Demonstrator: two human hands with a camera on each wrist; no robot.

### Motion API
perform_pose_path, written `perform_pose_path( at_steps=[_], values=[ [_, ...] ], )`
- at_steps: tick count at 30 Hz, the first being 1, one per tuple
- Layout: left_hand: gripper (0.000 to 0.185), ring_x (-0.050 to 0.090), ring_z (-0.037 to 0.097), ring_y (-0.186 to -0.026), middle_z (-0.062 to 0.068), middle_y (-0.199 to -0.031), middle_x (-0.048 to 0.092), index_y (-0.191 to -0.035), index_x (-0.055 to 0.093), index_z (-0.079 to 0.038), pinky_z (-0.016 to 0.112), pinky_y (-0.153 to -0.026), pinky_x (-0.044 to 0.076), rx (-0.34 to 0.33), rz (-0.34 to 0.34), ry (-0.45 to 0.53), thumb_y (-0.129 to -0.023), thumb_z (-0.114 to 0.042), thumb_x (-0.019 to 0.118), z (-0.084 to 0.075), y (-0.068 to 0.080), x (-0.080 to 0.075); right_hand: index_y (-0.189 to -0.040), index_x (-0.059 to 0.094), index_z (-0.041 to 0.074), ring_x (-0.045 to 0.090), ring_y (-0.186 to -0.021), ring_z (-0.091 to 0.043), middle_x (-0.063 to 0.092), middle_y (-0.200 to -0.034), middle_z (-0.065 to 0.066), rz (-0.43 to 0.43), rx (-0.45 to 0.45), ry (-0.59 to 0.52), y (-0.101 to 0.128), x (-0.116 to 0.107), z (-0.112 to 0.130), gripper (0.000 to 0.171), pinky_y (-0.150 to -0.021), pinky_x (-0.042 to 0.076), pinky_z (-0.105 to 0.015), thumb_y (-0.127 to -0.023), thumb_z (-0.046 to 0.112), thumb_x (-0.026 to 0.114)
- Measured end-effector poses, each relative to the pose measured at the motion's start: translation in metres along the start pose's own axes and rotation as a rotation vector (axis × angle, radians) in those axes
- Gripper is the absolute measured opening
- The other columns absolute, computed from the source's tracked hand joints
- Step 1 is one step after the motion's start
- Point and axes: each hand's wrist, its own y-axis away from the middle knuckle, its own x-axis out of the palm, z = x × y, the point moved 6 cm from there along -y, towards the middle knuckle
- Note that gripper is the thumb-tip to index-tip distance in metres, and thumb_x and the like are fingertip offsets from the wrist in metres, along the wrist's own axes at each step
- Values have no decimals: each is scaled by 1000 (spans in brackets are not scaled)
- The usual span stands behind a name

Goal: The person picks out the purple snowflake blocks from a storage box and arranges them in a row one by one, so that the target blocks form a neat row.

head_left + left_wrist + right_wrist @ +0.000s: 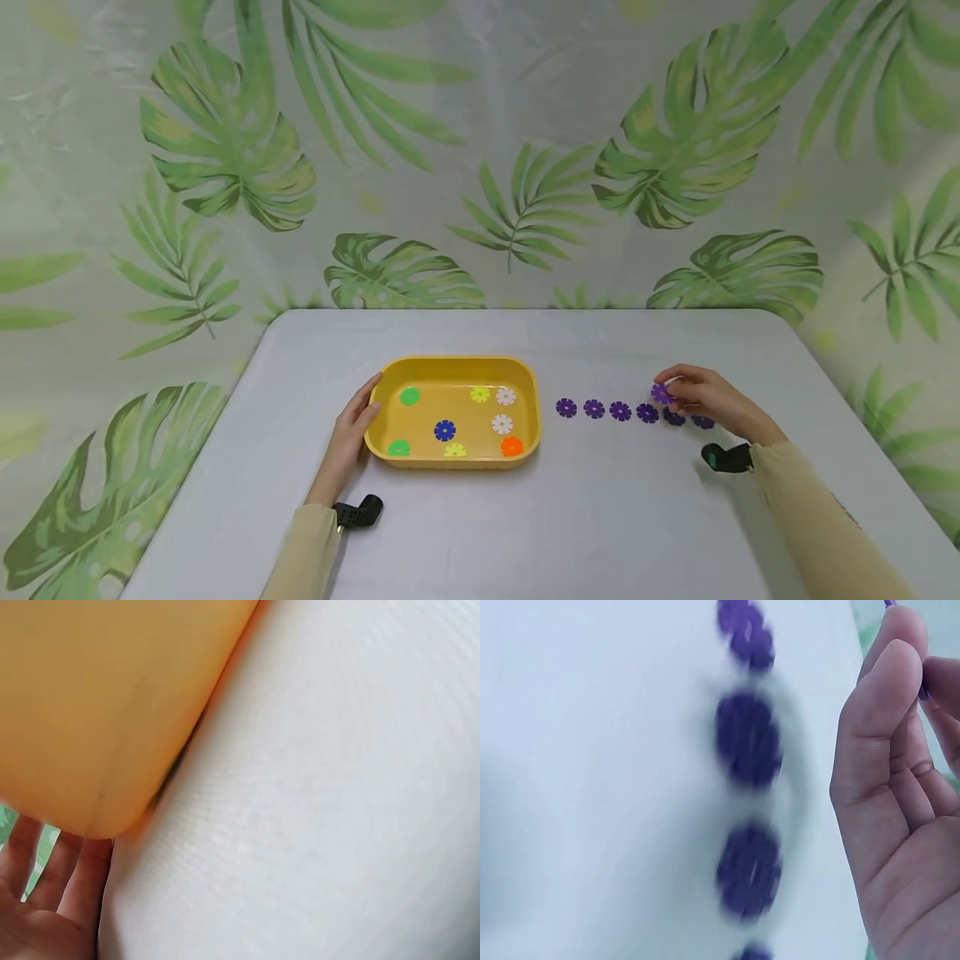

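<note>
on the counter, a purple row grows

on the counter (600,517) the yellow tray (525,392) holds eight mixed discs – left hand (351,442) flat against its side. right hand (705,398) fingers pinch a purple disc (661,392) above the purple row (619,411); it likely needs setting in line.

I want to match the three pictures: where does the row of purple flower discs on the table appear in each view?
Head: the row of purple discs lies on the white table, right of the yellow tray, ending under the right hand.
Left wrist: not in it; only tray, table and left hand.
Right wrist: blurred, running top to bottom at centre.
Shared landmark: the white table.
</note>
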Motion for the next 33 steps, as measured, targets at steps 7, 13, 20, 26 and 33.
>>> perform_pose_path(
  at_steps=[7, 13, 20, 26, 33],
  values=[
    [47, 24, 12, -140, -3, -154, 29, -149, 37, -20, 14, -104, 30, -12, -4, -8, -103, -23, 46, 0, 1, 0, -116, 56, -2, 59, -74, -14, 58, -92, -3, -102, 22, -53, 43, -44, -33, 23, -68, 55, -28, -101, 12, 47],
    [47, 23, 14, -140, 0, -154, 28, -149, 36, -19, 13, -104, 30, -1, 5, -9, -103, -22, 45, -1, 2, 1, -106, 64, 10, 61, -72, -14, 60, -87, -2, -203, 31, -71, 69, -70, -55, 19, -66, 56, -26, -100, 8, 47],
    [47, 22, 15, -140, 0, -154, 27, -149, 35, -19, 13, -103, 30, -5, 13, -13, -103, -21, 44, -3, 3, 3, -113, 54, -14, 63, -70, -13, 62, -90, 0, -335, 106, 77, 85, -85, -75, 28, -64, 56, -26, -100, 9, 45],
    [47, 21, 16, -141, 2, -154, 27, -149, 35, -17, 13, -104, 29, -4, 10, -4, -103, -20, 45, -2, 1, 2, -122, 42, -23, 63, -69, -10, 63, -93, -12, -391, 139, 258, 89, -85, -73, 38, -63, 56, -26, -101, 9, 40],
    [48, 18, 15, -142, 0, -155, 26, -149, 36, -19, 22, -111, 24, -22, 12, -65, -103, -24, 46, -4, 2, -1, -121, 46, -19, 62, -66, -10, 64, -92, -17, -453, 139, 368, 89, -82, -66, 37, -59, 55, -25, -99, 9, 40]
  ],
)
